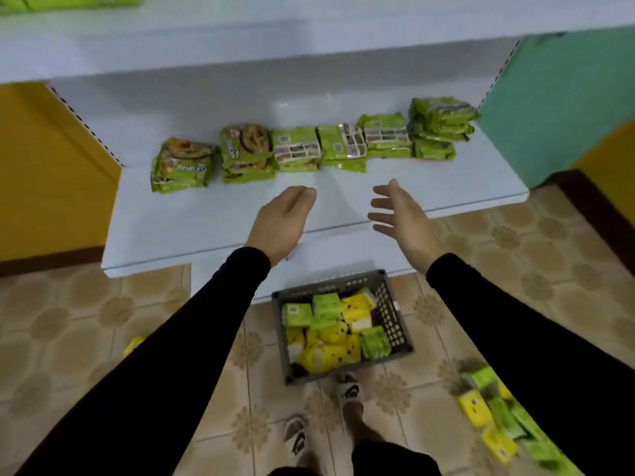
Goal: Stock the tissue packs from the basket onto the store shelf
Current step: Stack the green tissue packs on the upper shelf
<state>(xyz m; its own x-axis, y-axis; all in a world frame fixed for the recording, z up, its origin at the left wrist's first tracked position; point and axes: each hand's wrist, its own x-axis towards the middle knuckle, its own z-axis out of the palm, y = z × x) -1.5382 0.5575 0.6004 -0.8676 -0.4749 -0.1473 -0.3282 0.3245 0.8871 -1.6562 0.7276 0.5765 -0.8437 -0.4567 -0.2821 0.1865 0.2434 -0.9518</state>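
A person's two arms in black sleeves reach forward over a white store shelf [213,218]. The left hand [280,223] hovers above the shelf's front part, its fingers loosely bent and close together, holding nothing. The right hand [400,213] is beside it, palm turned inward, its fingers spread and nearly straight, also holding nothing. Whether either hand touches the shelf surface cannot be told.

Beyond the fingertips, a row of green tissue packs [309,146] lies along the back of the shelf, running from left to right in small piles, with the tallest stack [439,127] at the far right. The nearest packs sit just past the left hand's fingers, apart from them.

Below the hands, on the tiled floor [86,321] against the shelf's base, stands a grey plastic basket [391,314] filled with yellow and green tissue packs [330,331]. It lies between the two forearms. More loose packs [494,410] lie scattered on the floor to the right, partly hidden by the right sleeve. The person's feet in sandals [348,389] show just behind the basket.
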